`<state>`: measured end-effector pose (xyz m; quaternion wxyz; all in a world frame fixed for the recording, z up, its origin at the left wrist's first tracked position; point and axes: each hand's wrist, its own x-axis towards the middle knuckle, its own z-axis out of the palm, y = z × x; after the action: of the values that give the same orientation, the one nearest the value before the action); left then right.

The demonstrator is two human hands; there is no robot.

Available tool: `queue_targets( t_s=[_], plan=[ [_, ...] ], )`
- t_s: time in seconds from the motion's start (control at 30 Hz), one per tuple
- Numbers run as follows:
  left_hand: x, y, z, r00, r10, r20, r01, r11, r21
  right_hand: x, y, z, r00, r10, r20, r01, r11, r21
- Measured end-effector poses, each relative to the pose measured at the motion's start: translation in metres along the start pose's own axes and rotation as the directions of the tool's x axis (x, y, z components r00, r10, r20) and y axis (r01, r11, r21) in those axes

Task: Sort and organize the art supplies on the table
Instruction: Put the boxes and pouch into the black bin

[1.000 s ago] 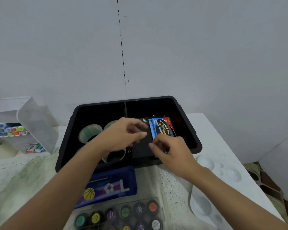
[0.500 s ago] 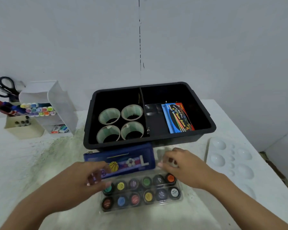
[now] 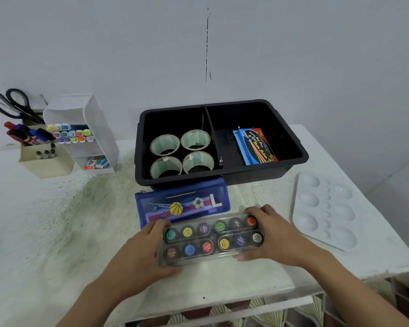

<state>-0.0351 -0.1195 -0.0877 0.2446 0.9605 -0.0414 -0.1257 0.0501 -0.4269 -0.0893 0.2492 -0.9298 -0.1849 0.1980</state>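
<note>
Hands seen a second ago inside the black bin (image 3: 300,159), settling the blue colour box (image 3: 255,147) in its right compartment, are now drawn back to the near side of the bin. That box is left lying there, with four tape rolls (image 3: 165,145) in the left compartment, so that item is judged sorted and the paint set (image 3: 213,239) is taken as next. The paint set lies on the table (image 3: 57,232) in front of the bin, with the blue pencil case (image 3: 182,204) between them. It is clasped at both ends by the left hand (image 3: 139,253) and the right hand (image 3: 274,237), fingers (image 3: 255,210) curled over the far edge and thumbs at the near edge. Whether it is lifted cannot be told.
</note>
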Motion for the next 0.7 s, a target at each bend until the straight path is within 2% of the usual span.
queue_targets(
  t_s=[0.1, 0.2, 0.3, 0.43, 0.5, 0.6, 0.7],
  plan=[
    [0.001, -0.003, -0.003, 0.995, 0.067, -0.078, -0.071, 0.996, -0.054, -0.005, 0.0, -0.005, 0.995, -0.054, -0.081, 0.053, 0.999, -0.011],
    [0.0, 0.001, -0.024, 0.979, 0.134, -0.156, -0.142, 0.989, -0.044, -0.012, -0.006, -0.02, 0.978, -0.098, -0.182, 0.12, 0.987, 0.111],
    [0.002, 0.016, -0.058, 0.933, 0.23, -0.277, -0.248, 0.968, -0.032, -0.014, -0.014, -0.044, 0.939, -0.142, -0.313, 0.209, 0.959, 0.192],
    [0.023, 0.041, -0.099, 0.865, 0.273, -0.421, -0.355, 0.926, -0.13, -0.009, -0.027, -0.082, 0.895, -0.166, -0.413, 0.311, 0.898, 0.311],
    [0.042, 0.05, -0.114, 0.859, 0.279, -0.429, -0.387, 0.903, -0.188, -0.003, -0.029, -0.101, 0.894, -0.182, -0.409, 0.328, 0.888, 0.323],
    [0.076, 0.061, -0.13, 0.897, 0.249, -0.365, -0.383, 0.85, -0.362, 0.008, -0.027, -0.124, 0.907, -0.194, -0.374, 0.294, 0.928, 0.231],
    [0.118, 0.08, -0.134, 0.916, 0.205, -0.345, -0.378, 0.729, -0.571, 0.021, -0.019, -0.142, 0.911, -0.161, -0.38, 0.244, 0.952, 0.182]
  ],
)
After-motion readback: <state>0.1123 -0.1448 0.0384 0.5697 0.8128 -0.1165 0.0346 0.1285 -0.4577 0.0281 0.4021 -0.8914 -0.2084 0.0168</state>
